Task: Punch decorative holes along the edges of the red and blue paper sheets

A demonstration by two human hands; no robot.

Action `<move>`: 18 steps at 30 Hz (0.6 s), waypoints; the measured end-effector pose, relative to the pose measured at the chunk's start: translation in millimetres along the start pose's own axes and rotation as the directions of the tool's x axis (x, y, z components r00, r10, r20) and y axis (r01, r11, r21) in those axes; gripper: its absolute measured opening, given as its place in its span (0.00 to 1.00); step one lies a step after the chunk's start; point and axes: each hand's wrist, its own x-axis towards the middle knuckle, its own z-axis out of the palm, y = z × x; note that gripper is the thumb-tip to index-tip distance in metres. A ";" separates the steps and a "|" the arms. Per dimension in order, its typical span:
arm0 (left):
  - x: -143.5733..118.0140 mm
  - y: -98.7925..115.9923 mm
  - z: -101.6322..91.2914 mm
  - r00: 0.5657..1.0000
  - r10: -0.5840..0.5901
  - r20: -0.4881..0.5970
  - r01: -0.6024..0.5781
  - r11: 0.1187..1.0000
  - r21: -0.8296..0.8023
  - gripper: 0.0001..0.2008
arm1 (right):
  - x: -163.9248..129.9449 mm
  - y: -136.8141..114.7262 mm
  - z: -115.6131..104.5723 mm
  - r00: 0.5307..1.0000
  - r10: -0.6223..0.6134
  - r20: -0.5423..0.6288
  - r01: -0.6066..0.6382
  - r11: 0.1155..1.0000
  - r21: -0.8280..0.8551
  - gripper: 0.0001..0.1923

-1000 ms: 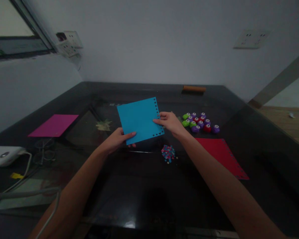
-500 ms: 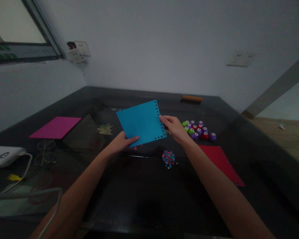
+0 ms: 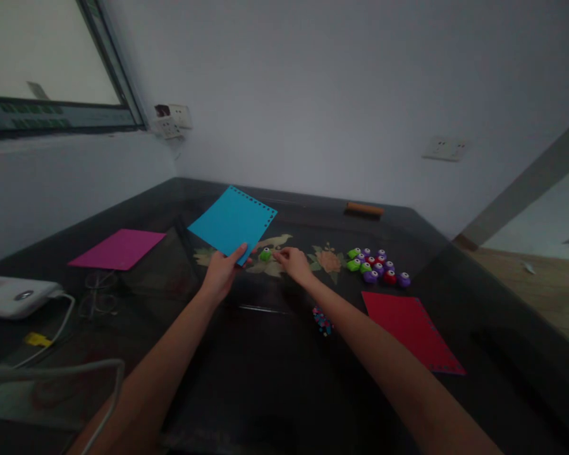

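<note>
1. Two bare hands are at work: the left hand (image 3: 222, 273) grips the blue sheet (image 3: 232, 218) by its near corner, thumb on top, holding it at a slant above the table (image 3: 246, 366).
2. The right hand (image 3: 294, 264) has its fingertips drawn together beside the green punch (image 3: 265, 254), which sits just right of the sheet; whether they grip it cannot be told.
3. Held by one corner, the sheet could sag or swing if the thumb loosened.
4. An off-centre pinch could send the punch skidding, since the table looks glossy.
5. The sheet's two holed edges could tear if tugged hard.
6. The right forearm passes over the confetti (image 3: 323, 322), partly hiding it; a lower sweep could scatter the bits.
7. No container shows: the confetti is a loose heap, and the other punches (image 3: 370, 276) are clustered on the table, beyond the red sheet (image 3: 403, 322).
</note>
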 end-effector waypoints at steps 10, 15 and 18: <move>-4.1 -2.0 4.5 1.000 -0.005 0.009 0.005 1.000 -0.029 0.22 | 13.4 -21.3 42.1 0.991 -0.053 -0.121 0.006 0.933 -0.361 0.24; -3.5 -10.0 5.7 1.000 -0.013 0.014 0.013 1.000 0.000 0.23 | 14.0 -18.5 40.0 0.992 -0.065 -0.104 0.022 0.926 -0.376 0.19; -4.0 -16.4 7.8 1.000 -0.012 0.019 0.011 1.000 0.029 0.23 | 10.3 -15.8 35.0 0.994 -0.059 -0.094 0.025 0.944 -0.330 0.17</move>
